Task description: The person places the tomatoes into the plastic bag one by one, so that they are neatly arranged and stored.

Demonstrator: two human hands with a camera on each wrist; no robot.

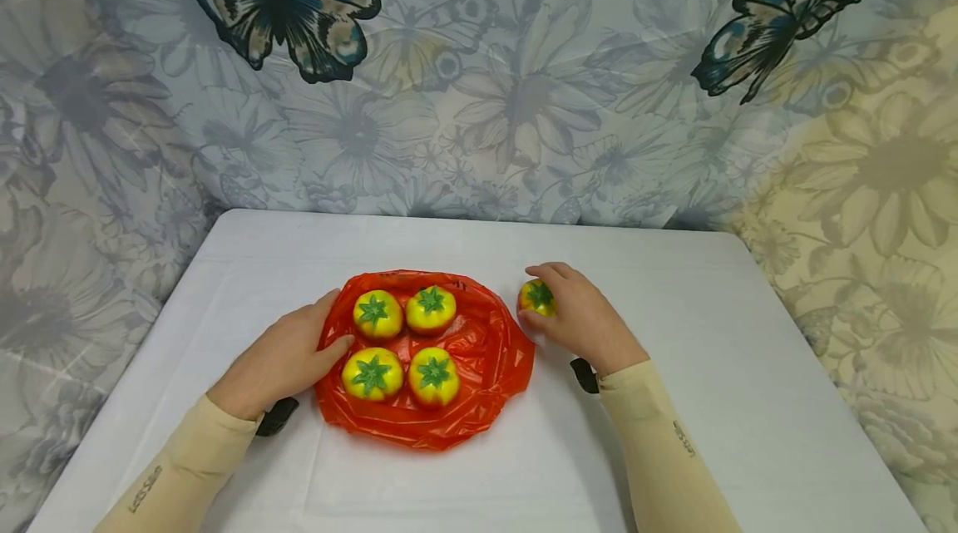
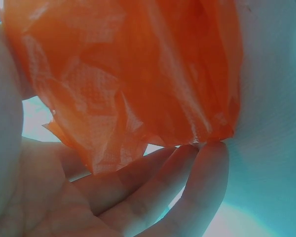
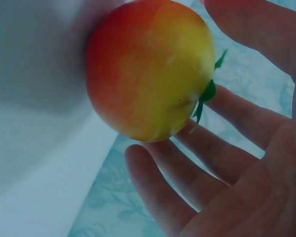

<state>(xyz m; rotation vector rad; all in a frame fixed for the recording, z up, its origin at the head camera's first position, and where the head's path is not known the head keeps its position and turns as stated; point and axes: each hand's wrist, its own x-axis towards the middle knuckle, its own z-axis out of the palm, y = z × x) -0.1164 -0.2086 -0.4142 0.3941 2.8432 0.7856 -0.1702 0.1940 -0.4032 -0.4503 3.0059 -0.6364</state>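
A red plastic bag (image 1: 479,367) lies spread on the table, its rim rolled outward. Inside it sit several yellow-and-red tomatoes (image 1: 432,310) with green star-shaped leaves. My left hand (image 1: 288,354) touches the bag's left edge, thumb over the rim; in the left wrist view its fairly straight fingers (image 2: 207,182) meet the orange-looking plastic. To the right of the bag, my right hand (image 1: 572,308) is around another tomato (image 3: 150,74), which rests on the table or just above it. The right wrist view has the fingers (image 3: 187,173) loosely spread behind this tomato and the thumb off to one side.
The white table (image 1: 718,400) carries a smooth cloth and reaches back to a wall hanging (image 1: 509,101) of flowers and butterflies. Pale sleeves (image 1: 666,441) cover both forearms, with dark wrist-worn pieces (image 1: 584,375) beneath the wrists.
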